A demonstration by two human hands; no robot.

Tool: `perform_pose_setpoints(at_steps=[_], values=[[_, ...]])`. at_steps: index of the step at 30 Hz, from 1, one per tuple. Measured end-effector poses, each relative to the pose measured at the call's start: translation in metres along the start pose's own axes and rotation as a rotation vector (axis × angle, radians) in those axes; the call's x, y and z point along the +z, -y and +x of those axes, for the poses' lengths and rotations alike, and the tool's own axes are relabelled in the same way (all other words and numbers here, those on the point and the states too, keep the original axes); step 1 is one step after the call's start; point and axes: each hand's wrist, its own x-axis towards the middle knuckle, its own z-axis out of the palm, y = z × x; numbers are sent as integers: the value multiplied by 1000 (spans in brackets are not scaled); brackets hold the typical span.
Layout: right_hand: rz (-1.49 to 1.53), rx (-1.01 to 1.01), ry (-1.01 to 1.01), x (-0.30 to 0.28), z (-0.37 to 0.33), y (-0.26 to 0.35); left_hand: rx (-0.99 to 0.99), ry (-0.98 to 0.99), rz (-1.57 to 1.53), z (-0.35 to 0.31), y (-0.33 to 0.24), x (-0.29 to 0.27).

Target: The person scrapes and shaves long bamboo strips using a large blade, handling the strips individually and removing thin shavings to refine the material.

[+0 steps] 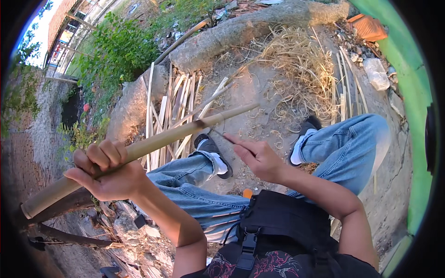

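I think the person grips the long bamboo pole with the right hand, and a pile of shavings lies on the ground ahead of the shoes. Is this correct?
Not quite. The head view shows the left hand gripping the long bamboo pole; the right hand holds a thin tool. The pile of shavings does lie on the ground ahead of the shoes.

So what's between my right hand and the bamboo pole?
In the head view, a thin dark tool juts from your right hand toward the bamboo pole; whether its tip touches, I can't tell.
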Motion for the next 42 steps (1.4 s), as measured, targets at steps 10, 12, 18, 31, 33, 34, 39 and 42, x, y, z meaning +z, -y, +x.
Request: perform_pose_setpoints(at_steps=[10, 12, 18, 31, 33, 34, 39, 42], values=[[-54, 16, -3, -7, 3, -2, 37, -44, 60, 1, 0, 18], [-86, 116, -45, -11, 4, -39, 13, -9, 39, -1, 2, 9], [-33, 1, -21, -16, 15, -38, -21, 98, -75, 1, 1, 16], [-63, 151, -119, -18, 11, -35, -45, 269, -123, 3, 4, 16], [-46, 124, -111, -14, 9, -38, -53, 286, -138, 5, 7, 5], [-32, 114, -70, -14, -1, -33, -58, 248, -145, 3, 3, 9], [-17, 71, -107, -4, 0, -49, 19, 106, 38, 1, 4, 17], [-63, 242, -175, -6, 2, -52, 18, -6, 66, -1, 6, 14]])
